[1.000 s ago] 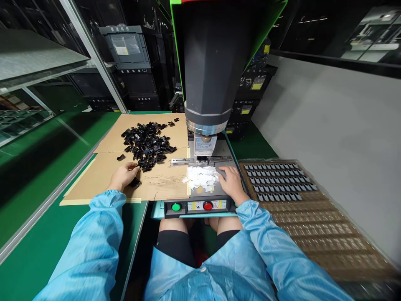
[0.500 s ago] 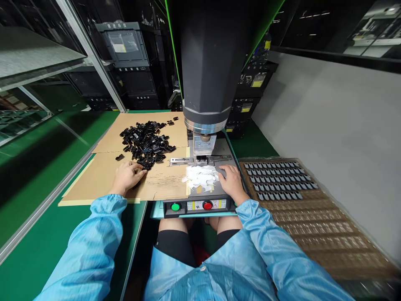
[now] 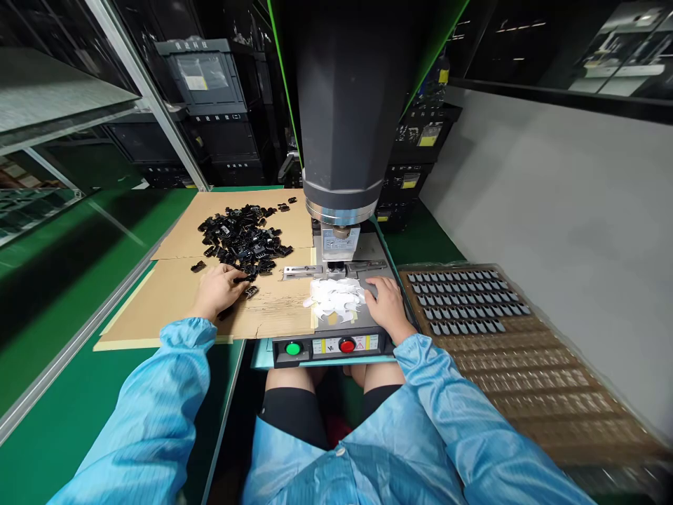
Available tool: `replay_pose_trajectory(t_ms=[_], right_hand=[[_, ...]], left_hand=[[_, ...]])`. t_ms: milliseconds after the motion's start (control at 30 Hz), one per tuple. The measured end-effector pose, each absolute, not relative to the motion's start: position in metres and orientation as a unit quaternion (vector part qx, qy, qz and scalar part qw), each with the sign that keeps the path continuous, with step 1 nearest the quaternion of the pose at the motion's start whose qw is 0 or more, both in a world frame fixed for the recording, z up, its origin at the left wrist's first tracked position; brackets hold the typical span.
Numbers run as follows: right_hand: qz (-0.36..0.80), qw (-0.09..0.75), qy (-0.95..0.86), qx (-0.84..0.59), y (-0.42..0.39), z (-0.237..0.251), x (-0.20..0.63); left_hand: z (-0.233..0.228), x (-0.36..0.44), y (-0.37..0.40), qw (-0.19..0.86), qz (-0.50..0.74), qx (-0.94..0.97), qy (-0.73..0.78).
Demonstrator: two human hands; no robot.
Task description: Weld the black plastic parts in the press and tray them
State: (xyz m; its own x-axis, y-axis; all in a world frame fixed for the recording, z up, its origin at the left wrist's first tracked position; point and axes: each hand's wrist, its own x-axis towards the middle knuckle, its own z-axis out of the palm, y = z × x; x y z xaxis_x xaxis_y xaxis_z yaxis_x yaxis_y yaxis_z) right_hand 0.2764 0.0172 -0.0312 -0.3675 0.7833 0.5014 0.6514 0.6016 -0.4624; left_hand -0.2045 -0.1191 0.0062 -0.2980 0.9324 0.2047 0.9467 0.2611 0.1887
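My left hand (image 3: pixel 221 289) is at the near edge of a heap of small black plastic parts (image 3: pixel 245 235) on the cardboard. Its thumb and fingers close round a black plastic part (image 3: pixel 240 279), partly hidden by the fingers. One loose part lies just below the fingertips. My right hand (image 3: pixel 388 303) rests palm down on the metal machine base, fingers stretched out and holding nothing. Its fingertips lie at the right edge of a pile of thin white pieces (image 3: pixel 336 296). Behind that pile, a small dark part (image 3: pixel 335 266) sits in the metal fixture under the press head (image 3: pixel 339 242).
A green button (image 3: pixel 293 348) and a red button (image 3: pixel 348 345) are on the machine's front panel. At right, a tray (image 3: pixel 526 379) holds rows of grey parts. Dark crates (image 3: pixel 210 77) are stacked behind, and a metal shelf post (image 3: pixel 152 91) stands at left.
My left hand has shifted slightly right and up at the heap's near edge. A loose black part now shows below its fingertips. The right hand has stayed in place.
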Motion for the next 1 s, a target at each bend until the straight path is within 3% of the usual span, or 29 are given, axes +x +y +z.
replay_pose_trajectory(t_ms=[433, 767, 1000], right_hand=[[0.094, 0.355, -0.823, -0.434, 0.017, -0.032, 0.276], [0.093, 0.364, -0.819, -0.434, 0.017, -0.032, 0.277], [0.094, 0.368, -0.819, -0.429, 0.017, -0.033, 0.276]], left_hand=[[-0.001, -0.216, -0.121, -0.019, -0.148, -0.594, -0.791], [0.008, -0.221, -0.117, 0.036, -0.079, -0.557, -0.826], [0.004, -0.253, -0.124, -0.055, -0.064, -0.558, -0.826]])
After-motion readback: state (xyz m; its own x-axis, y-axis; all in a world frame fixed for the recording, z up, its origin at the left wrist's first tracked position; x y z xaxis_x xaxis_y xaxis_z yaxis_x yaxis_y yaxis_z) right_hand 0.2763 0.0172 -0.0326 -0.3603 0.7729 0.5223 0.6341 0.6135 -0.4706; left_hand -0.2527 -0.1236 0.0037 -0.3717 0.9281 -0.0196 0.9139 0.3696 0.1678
